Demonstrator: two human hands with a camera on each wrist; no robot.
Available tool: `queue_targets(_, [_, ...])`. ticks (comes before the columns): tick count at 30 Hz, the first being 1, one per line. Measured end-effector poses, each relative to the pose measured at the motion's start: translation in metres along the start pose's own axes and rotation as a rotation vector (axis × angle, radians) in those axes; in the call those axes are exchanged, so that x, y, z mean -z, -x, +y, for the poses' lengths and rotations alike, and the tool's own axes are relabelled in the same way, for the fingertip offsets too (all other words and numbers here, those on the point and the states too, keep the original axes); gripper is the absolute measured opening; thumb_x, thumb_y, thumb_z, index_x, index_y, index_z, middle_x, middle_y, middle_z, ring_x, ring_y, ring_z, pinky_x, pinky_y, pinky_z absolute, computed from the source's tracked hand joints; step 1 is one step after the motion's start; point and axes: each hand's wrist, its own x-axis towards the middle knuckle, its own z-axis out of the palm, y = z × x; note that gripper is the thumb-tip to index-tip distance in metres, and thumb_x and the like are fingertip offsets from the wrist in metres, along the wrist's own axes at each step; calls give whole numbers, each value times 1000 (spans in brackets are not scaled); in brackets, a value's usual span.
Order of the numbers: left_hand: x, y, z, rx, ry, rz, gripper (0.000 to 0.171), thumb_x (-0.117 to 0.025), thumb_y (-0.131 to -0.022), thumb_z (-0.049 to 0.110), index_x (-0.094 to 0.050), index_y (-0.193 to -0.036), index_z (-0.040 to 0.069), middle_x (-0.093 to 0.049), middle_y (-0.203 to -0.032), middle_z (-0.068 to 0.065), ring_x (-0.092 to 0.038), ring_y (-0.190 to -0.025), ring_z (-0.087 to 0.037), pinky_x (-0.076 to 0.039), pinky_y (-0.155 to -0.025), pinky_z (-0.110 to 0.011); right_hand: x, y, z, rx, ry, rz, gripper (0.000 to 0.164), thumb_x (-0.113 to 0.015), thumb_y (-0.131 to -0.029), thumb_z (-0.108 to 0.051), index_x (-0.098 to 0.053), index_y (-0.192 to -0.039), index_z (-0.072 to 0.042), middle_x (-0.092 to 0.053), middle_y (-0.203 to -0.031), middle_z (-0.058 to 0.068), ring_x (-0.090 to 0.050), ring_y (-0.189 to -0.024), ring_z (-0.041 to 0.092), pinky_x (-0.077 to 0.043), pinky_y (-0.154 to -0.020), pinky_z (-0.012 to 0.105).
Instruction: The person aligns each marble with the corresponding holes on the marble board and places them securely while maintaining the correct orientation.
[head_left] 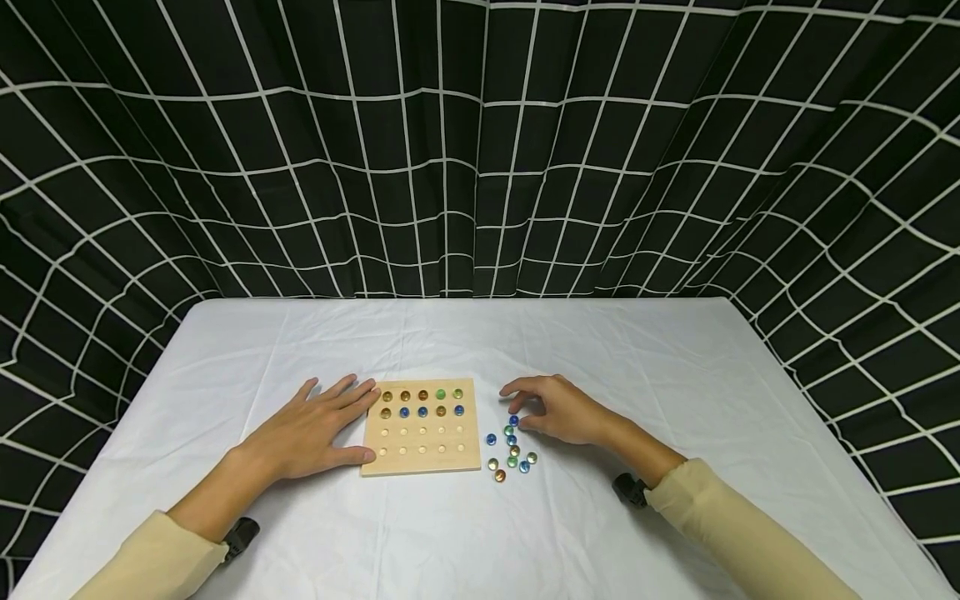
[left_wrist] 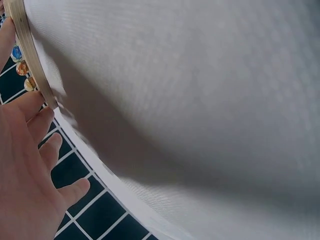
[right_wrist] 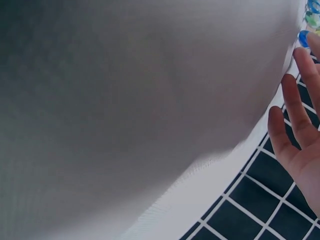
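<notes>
A wooden board [head_left: 469, 463] with rows of round hollows lies left of centre. Amber, green and blue glass marbles fill its two far rows; the two near rows show bare hollows. My left hand [head_left: 307, 429] lies spread flat at the board's left side, fingertips at its far corner and thumb on its near left edge. To the right of the board, my right hand [head_left: 567, 408] has its index finger and thumb at a blue marble [head_left: 513, 421], pinching it at the far end of a loose group. In the right wrist view its other fingers [right_wrist: 295, 107] extend apart.
Several loose marbles, among them a blue one [head_left: 491, 439], an amber one [head_left: 499, 476] and a green one [head_left: 512, 462], lie close to the board's right edge. A white cloth [head_left: 337, 533] covers the table. Black curtains [head_left: 480, 150] with a white grid surround its far side and flanks.
</notes>
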Motion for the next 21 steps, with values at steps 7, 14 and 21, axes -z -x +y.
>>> queue_targets(7, [-1, 0, -1, -4, 3, -2, 89, -48, -89, 75, -39, -155, 16, -34, -160, -2, -27, -148, -30, -17, -115, -66, 0, -2, -2, -6, 24, 0, 40, -77, -83, 0, -67, -122, -7, -73, -94, -9, -61, -112, 19, -46, -102, 45])
queue_targets(14, [-1, 0, -1, -3, 3, 5, 89, -48, -89, 75, -38, -155, 16, -34, -160, -2, -27, -148, -30, -16, -115, -66, 0, -3, -4, 16, 41, 4, 38, -77, -83, 1, -68, -119, -6, -72, -92, -8, -62, -106, 18, -47, -99, 44])
queue_targets(21, [-2, 0, -1, -8, 4, 7, 89, -47, -89, 76, -38, -155, 16, -34, -160, -2, -26, -148, -31, -17, -115, -66, -4, -7, -10, 65, 3, 6, 35, -74, -85, 2, -68, -118, -5, -73, -93, -5, -64, -103, 16, -48, -99, 44])
